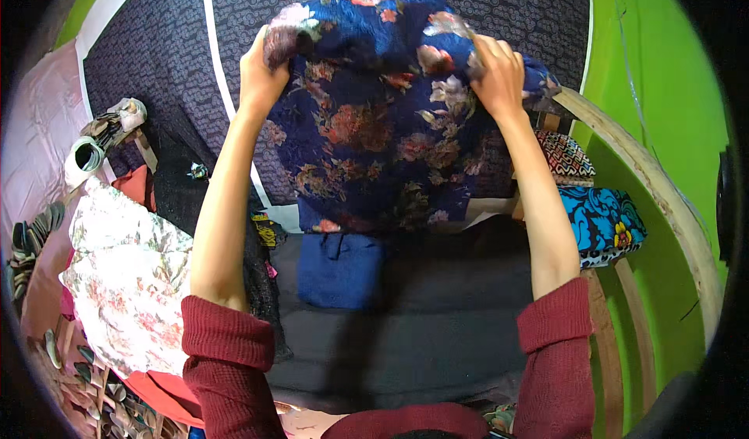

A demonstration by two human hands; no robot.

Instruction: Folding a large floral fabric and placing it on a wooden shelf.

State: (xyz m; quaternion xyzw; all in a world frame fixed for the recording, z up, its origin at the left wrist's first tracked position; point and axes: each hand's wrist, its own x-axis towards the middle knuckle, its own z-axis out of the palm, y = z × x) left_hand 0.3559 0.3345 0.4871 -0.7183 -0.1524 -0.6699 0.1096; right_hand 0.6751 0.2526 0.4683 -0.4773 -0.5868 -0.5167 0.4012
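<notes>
A navy blue floral cloth (pixel 367 127), patterned with red, pink and cream flowers, hangs spread between my raised hands. Its top part bunches and folds over, and its kind of garment cannot be made out. My left hand (pixel 264 72) grips the upper left corner, with the fingers closed into the fabric. At the upper right, my right hand (pixel 498 74) is closed on the other side of it. Below the hanging cloth, a folded dark blue cloth (pixel 340 271) lies on a black covered surface (pixel 437 330).
White floral fabric (pixel 133 275) and black lacy cloth (pixel 179 166) are heaped on the left. Several shoes (pixel 117 400) sit at the lower left. On the right are folded turquoise patterned fabric (pixel 605 224), a curved wooden pole (pixel 655 166) and a green wall (pixel 655 41).
</notes>
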